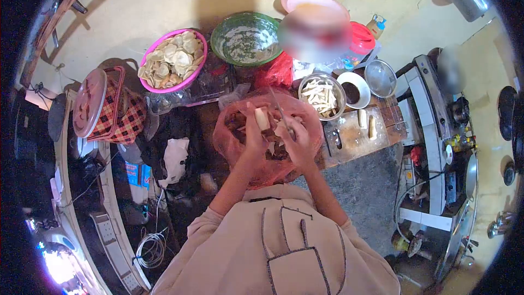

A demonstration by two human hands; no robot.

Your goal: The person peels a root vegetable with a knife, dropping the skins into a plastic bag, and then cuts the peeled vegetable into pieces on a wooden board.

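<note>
Above an open red plastic bag [226,139], my left hand [255,131] holds a pale peeled piece of root [262,119] upright. My right hand [297,142] is closed round the handle of a knife [278,106], whose blade points up and away, just right of the root piece. Brown and pale peelings [277,152] lie in the bag below my hands. To the right a metal bowl [343,110] holds pale cut sticks. Two pale pieces [372,127] lie on a cutting board [352,145].
A pink basin [203,71] of round slices and a green basin [215,49] stand at the back. Beside the metal bowl are a white bowl [365,84] with dark liquid and a strainer [380,76]. A checkered basket [131,114] stands left, a stove [431,87] right.
</note>
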